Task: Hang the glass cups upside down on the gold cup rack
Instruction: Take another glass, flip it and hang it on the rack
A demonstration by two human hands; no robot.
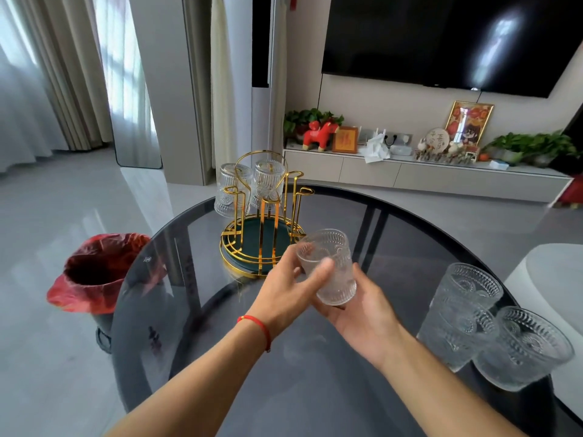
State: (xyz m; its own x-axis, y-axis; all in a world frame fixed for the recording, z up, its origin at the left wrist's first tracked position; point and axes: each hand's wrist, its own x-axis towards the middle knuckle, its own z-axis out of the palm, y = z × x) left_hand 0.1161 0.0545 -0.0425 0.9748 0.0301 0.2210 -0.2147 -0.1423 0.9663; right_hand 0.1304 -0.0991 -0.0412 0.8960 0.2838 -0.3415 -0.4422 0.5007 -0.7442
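A living room at home.

I'm at a round dark glass desk on a pale tiled floor. Ahead of me a big black television hangs on the wall over a long low white cabinet, which carries potted green plants, a red toy horse, framed pictures and a crumpled tissue. Long pale curtains cover the window on my left, and a bin with a red liner stands beside the desk.

Five glass cups in all: one cup in the grip, two upright cups right of the grip, two hung cups beyond it on one gold rack.
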